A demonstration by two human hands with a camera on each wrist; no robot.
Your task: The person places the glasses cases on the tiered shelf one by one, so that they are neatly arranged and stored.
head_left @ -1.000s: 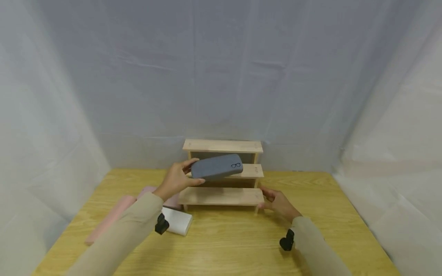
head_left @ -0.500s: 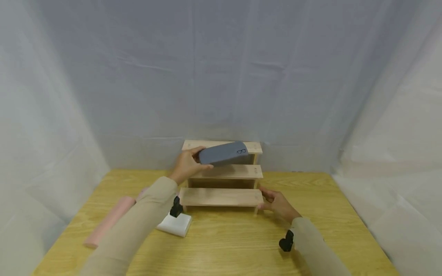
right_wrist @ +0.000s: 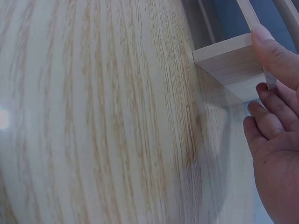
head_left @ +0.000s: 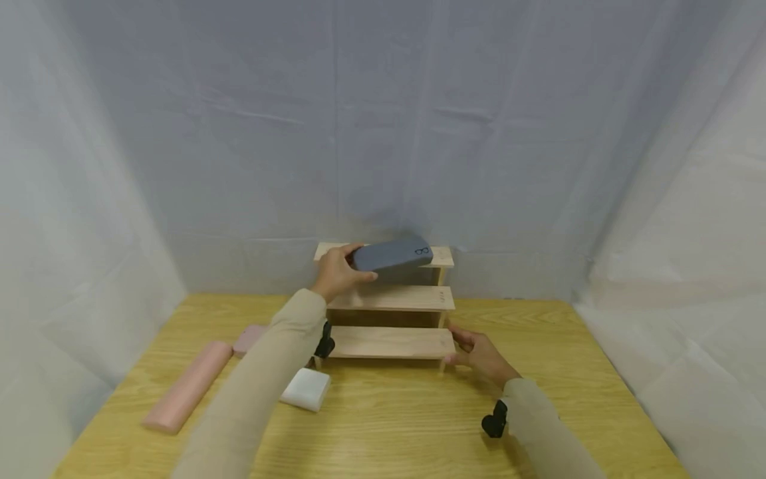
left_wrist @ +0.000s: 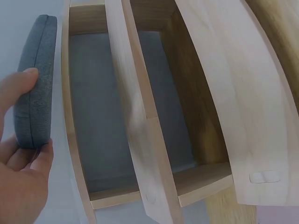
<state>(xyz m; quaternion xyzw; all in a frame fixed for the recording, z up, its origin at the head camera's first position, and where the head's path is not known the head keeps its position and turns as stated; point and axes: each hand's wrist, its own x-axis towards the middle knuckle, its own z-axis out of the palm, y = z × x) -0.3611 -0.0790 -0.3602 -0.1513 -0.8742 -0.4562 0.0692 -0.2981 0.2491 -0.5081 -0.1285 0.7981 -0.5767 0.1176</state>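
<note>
Blue-grey, the glasses case is pinched at one end by the left hand, leaving its length free above the top board of the wooden shelf; the right hand grips the lowest board at its end, probably for steadiness.

Shelf in all views, apparently

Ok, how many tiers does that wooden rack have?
3: the top tier at the back, partly behind the case in the left hand; the middle tier lower and forward; the bottom tier lowest and frontmost. None seems hidden.
</note>
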